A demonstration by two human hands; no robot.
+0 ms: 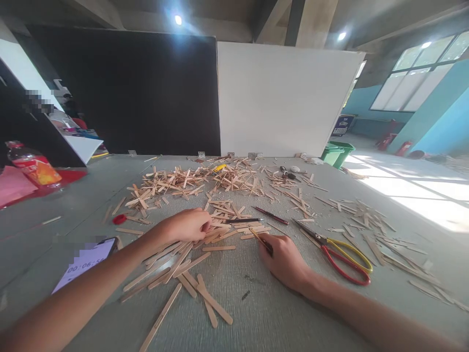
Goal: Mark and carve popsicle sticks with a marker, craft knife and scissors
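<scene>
Flat wooden craft sticks (219, 248) lie in a loose heap in the middle of the table. My left hand (188, 226) rests on them with its fingers curled down, and its fingertips are hidden. Close to the heap's right side, my right hand (284, 259) is closed around a thin stick-like piece (259, 238), tan at the tip and dark near the palm. A black pen (245, 220) lies across sticks between the hands. Beyond my right hand is a dark red pen (271, 215). Scissors (339, 254) with one red and one yellow handle lie to its right.
A phone (86, 264) showing a timer lies under my left forearm. Nearby is a red cap (119, 219). Broken sticks (366, 215) spread rightward. A drink bottle (34, 164) stands at far left, and a black-and-white partition (289, 98) rises behind.
</scene>
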